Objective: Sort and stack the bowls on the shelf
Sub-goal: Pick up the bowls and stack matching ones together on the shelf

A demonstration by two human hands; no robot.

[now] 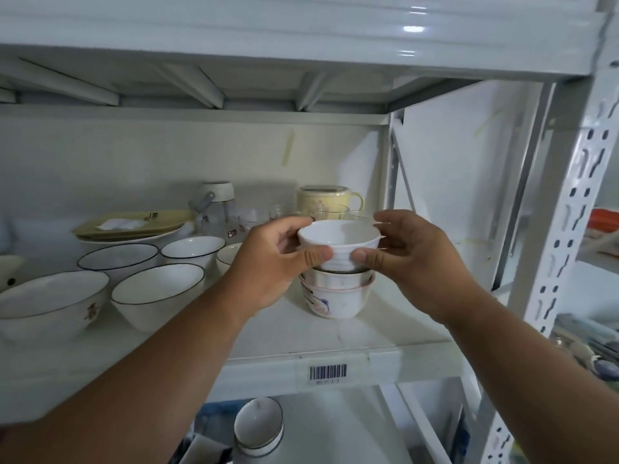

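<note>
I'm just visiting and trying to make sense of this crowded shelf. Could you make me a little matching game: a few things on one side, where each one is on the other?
Things:
1. plain white bowl
2. bowl with a painted picture
3. yellow mug
4. barcode label

Places:
A. at the back of the shelf, behind the glasses
B. on the shelf's front edge
C. held between both hands, top of the stack
D. bottom of the stack

Pairs: 1-C, 2-D, 3-A, 4-B
</note>
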